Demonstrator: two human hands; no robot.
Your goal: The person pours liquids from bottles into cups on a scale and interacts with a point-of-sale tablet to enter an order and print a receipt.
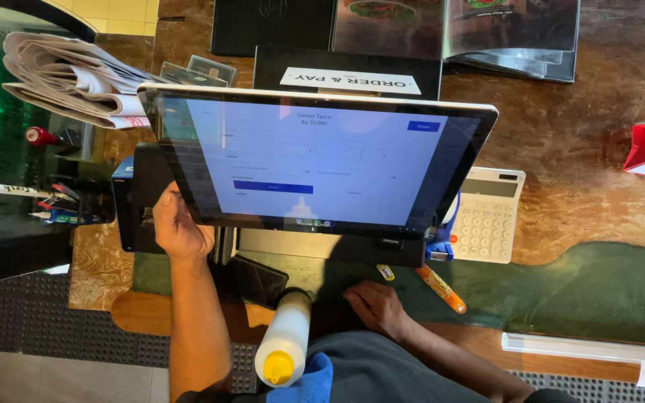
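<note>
White-framed touchscreen [315,160] gripped at its lower corner by left hand [179,227]

My left hand [179,226] holds the corner of the big screen [315,160]. My right hand [377,304] rests on the counter [591,287] below it.

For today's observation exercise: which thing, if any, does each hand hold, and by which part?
The left hand grips the touchscreen monitor at its lower left corner. The right hand holds nothing; it rests flat on the counter.
</note>
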